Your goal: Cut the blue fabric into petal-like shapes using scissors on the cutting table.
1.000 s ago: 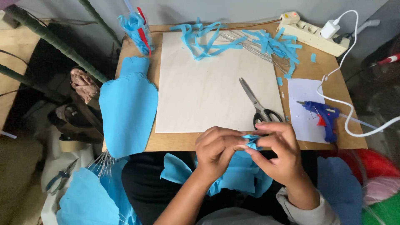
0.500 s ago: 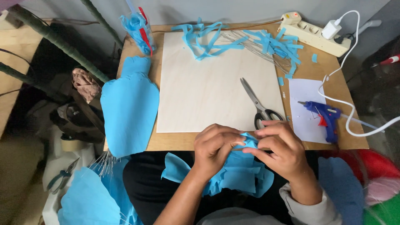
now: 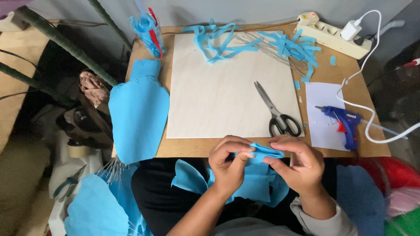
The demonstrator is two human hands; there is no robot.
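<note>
Barely shifted, left hand (image 3: 228,162) and right hand (image 3: 297,162) still pinch the folded blue paper piece (image 3: 262,153).

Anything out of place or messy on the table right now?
Mostly scraps: blue paper strips tangled over thin wires at the far edge, and a big blue sheet hanging off the table's left side. Both hands hold a folded blue piece.

Matt blue crepe-like paper (image 3: 262,153), finely wrinkled, is pinched between the left hand (image 3: 229,164) and right hand (image 3: 297,164). Just beyond the grip lie scissors (image 3: 276,111) with bare metal blades and glossy black plastic handles on a smooth, pale plywood board (image 3: 218,87). To the grip's right, a glossy blue plastic glue gun (image 3: 343,122) rests on plain white paper (image 3: 323,100).
</note>
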